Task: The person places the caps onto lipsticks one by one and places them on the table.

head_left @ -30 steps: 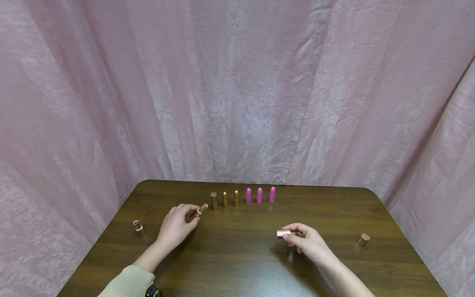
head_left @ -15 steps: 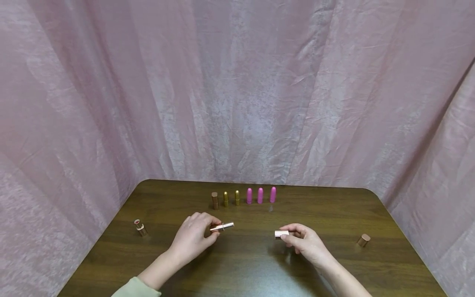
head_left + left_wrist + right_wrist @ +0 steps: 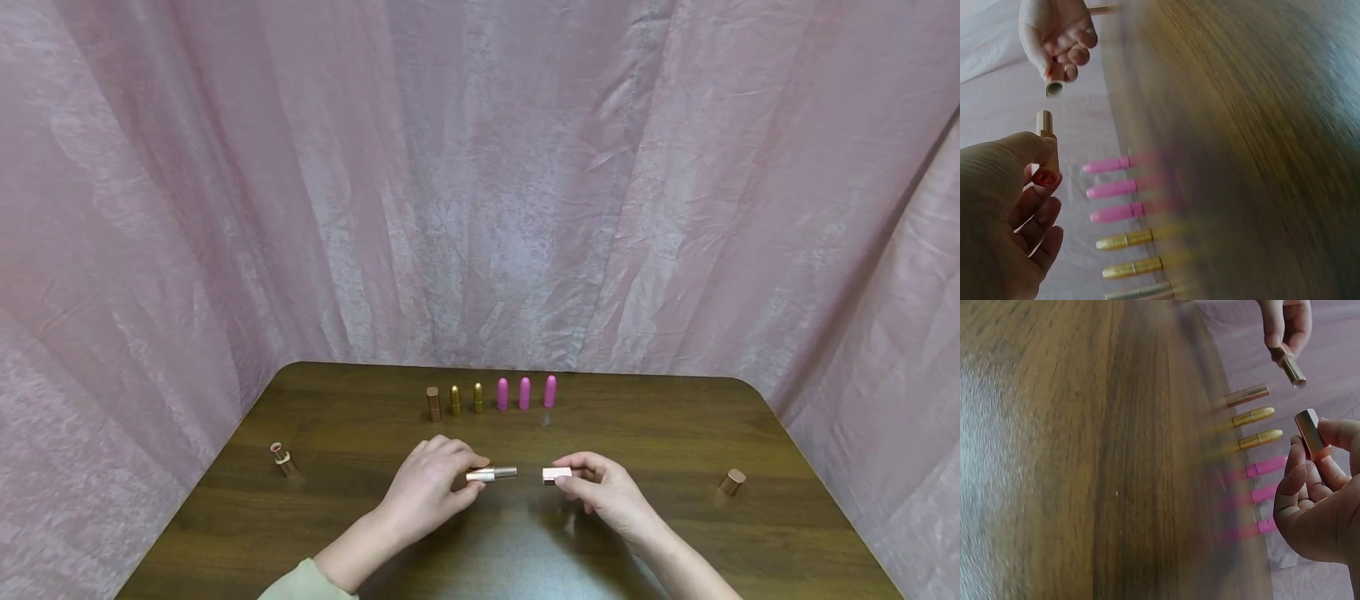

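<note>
My left hand (image 3: 431,487) pinches an uncapped rose-gold lipstick tube (image 3: 491,474) between thumb and fingers. The tube lies level, its narrow inner end facing right; the left wrist view shows a red base on its near end. Across a small gap, my right hand (image 3: 607,492) pinches a rose-gold lipstick cap (image 3: 557,476). Its hollow mouth faces the tube, as the cap (image 3: 1055,89) shows in the left wrist view. Tube and cap are apart, both held just above the table. Another uncapped lipstick (image 3: 282,459) stands at the left, and a second cap (image 3: 732,481) stands at the right.
Along the back of the brown wooden table (image 3: 637,433) stands a row: a closed rose-gold lipstick (image 3: 433,404), two gold bullet-shaped lipsticks (image 3: 455,401) and three pink ones (image 3: 525,393). A pink curtain (image 3: 480,183) hangs behind the table's far edge.
My left hand has moved right and nearer, turning the lipstick tube from tilted upward to level. My right hand has shifted slightly left with the cap, so the gap has narrowed.
</note>
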Demonstrator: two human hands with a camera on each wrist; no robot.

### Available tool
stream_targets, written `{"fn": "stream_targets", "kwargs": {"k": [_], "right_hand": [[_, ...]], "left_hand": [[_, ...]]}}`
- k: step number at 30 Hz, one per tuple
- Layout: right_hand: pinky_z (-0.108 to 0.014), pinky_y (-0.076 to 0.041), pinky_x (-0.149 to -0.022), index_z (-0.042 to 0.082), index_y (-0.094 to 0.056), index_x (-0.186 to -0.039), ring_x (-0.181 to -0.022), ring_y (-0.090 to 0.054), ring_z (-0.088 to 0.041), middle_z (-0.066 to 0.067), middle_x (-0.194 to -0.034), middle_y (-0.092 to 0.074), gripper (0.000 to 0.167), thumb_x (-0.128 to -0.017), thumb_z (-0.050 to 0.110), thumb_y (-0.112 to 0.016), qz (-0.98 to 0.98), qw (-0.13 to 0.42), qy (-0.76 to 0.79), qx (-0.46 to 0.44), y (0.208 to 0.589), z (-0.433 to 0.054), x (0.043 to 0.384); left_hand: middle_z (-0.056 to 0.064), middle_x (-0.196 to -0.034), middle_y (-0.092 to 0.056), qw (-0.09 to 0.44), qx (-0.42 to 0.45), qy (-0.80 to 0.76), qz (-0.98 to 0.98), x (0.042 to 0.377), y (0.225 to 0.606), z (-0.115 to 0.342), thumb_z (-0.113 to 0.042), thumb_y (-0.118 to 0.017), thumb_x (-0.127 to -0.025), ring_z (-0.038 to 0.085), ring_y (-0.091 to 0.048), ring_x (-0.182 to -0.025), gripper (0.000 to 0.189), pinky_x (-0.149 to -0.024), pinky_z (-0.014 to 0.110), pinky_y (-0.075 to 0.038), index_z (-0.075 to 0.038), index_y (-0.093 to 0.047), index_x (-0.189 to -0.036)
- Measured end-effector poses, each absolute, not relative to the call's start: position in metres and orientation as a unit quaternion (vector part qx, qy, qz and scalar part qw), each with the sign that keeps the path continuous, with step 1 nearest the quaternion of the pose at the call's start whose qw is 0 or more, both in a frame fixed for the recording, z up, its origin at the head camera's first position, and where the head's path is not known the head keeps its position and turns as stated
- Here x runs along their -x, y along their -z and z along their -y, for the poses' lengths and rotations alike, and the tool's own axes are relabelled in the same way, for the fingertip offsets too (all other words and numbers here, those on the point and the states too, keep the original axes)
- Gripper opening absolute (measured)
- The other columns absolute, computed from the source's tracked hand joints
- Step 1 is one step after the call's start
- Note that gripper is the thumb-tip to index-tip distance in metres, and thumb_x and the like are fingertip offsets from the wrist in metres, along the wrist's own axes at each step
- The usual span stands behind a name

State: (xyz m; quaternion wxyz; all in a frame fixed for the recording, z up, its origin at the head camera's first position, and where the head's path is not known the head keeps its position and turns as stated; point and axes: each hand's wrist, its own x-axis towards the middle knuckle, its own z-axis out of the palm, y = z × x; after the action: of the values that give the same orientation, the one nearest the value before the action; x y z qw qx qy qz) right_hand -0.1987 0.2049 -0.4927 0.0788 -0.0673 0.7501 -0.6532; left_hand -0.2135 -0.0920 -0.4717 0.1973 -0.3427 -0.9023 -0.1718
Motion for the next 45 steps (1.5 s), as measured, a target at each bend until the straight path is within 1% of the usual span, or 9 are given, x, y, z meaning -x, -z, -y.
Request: {"fn": "stream_targets", "kwargs": {"k": [14,19,22,28,38,42,45], "right_hand": [[-0.023,-0.043,-0.057,-0.002,-0.067,-0.122,-0.076,-0.058,-0.016,-0.005,-0.088,-0.065,0.038,-0.091,0.018,-0.077,-0.741,0.091,0.660,0.082,0.494,-0.192,0.200],[-0.024,-0.043,-0.059,0.002,-0.069,-0.120,-0.076,-0.059,-0.019,-0.004,-0.086,-0.064,0.035,-0.091,0.019,-0.077,-0.747,0.098,0.651,0.088,0.494,-0.189,0.199],[-0.025,-0.043,-0.059,0.002,-0.070,-0.119,-0.077,-0.059,-0.020,-0.004,-0.086,-0.064,0.034,-0.091,0.019,-0.077,-0.747,0.102,0.650,0.092,0.495,-0.187,0.200],[-0.024,-0.043,-0.059,0.002,-0.070,-0.117,-0.079,-0.061,-0.022,-0.010,-0.090,-0.067,0.032,-0.092,0.020,-0.076,-0.745,0.112,0.650,0.097,0.496,-0.183,0.200],[-0.023,-0.043,-0.058,0.000,-0.070,-0.114,-0.073,-0.060,-0.016,-0.016,-0.092,-0.069,0.031,-0.093,0.022,-0.075,-0.743,0.120,0.652,0.097,0.498,-0.180,0.199],[-0.023,-0.044,-0.058,0.000,-0.070,-0.115,-0.073,-0.059,-0.016,-0.014,-0.091,-0.071,0.031,-0.093,0.022,-0.075,-0.738,0.119,0.658,0.093,0.498,-0.179,0.199],[-0.023,-0.044,-0.058,-0.002,-0.069,-0.115,-0.072,-0.059,-0.014,-0.013,-0.091,-0.073,0.032,-0.093,0.021,-0.075,-0.734,0.116,0.663,0.092,0.498,-0.177,0.198]], "left_hand": [[-0.016,-0.102,-0.068,0.191,0.354,0.169,0.900,0.212,0.475,0.072,-0.033,-0.082,-0.086,0.008,-0.058,-0.096,0.025,-0.081,0.031,-0.047,-0.026,-0.077,-0.109],[-0.016,-0.101,-0.068,0.190,0.356,0.170,0.899,0.212,0.476,0.068,-0.033,-0.083,-0.085,0.009,-0.059,-0.096,0.026,-0.081,0.031,-0.047,-0.025,-0.077,-0.109],[-0.015,-0.101,-0.068,0.187,0.357,0.172,0.899,0.211,0.476,0.066,-0.032,-0.083,-0.085,0.009,-0.059,-0.096,0.026,-0.081,0.031,-0.047,-0.024,-0.077,-0.109],[-0.014,-0.101,-0.068,0.186,0.356,0.174,0.899,0.210,0.478,0.063,-0.032,-0.083,-0.085,0.009,-0.059,-0.096,0.025,-0.080,0.031,-0.047,-0.024,-0.077,-0.108],[-0.015,-0.102,-0.068,0.189,0.358,0.176,0.897,0.210,0.480,0.061,-0.032,-0.084,-0.083,0.009,-0.059,-0.095,0.026,-0.080,0.030,-0.047,-0.026,-0.077,-0.108],[-0.015,-0.101,-0.068,0.186,0.355,0.175,0.899,0.210,0.481,0.060,-0.031,-0.084,-0.083,0.008,-0.059,-0.093,0.025,-0.079,0.030,-0.047,-0.025,-0.076,-0.106],[-0.015,-0.099,-0.068,0.179,0.350,0.174,0.903,0.210,0.482,0.059,-0.033,-0.085,-0.082,0.008,-0.058,-0.091,0.025,-0.077,0.030,-0.046,-0.025,-0.075,-0.104]]}}
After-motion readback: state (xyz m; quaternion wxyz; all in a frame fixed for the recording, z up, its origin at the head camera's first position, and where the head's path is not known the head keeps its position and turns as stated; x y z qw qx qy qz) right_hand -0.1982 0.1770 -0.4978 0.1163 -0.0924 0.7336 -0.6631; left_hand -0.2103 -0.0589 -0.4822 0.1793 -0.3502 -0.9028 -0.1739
